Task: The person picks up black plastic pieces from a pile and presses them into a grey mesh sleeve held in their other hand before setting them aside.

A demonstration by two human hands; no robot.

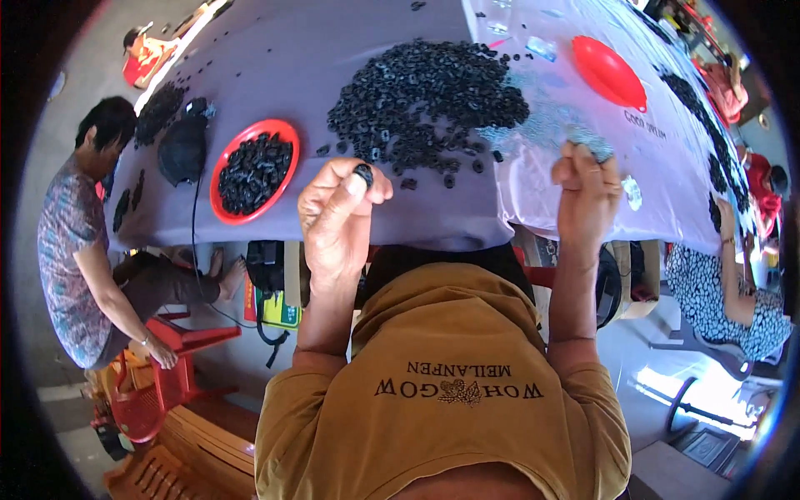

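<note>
Head view, looking down over a mustard-yellow shirt (450, 392) toward a table under a lilac cloth (317, 67). Landmark for everything: the big heap of small black rings (425, 104) in the middle of that cloth.

Left hand (337, 221) raised just short of the heap, on its near left side, fingers curled in, thumb and forefinger pinched on one small black ring (363, 173). Held clear of the cloth, apart from the heap.

Right hand (587, 196) up at the heap's near right side, fingers closed around a small greyish bunch (590, 142) poking out above the fingertips; too blurred to tell what kind of piece.

Left of the heap, a round red plate (218, 179) filled with more black rings. Beyond the plate, further left, a dark cap-like lump (182, 148). Right of the heap and farther back, a red funnel-shaped scoop (608, 73). Just right of the heap, a paler scatter of grey pieces (542, 121).

Far left of the heap, off the table edge, a seated person in a patterned top (71, 250) on a red plastic stool (167, 375).
</note>
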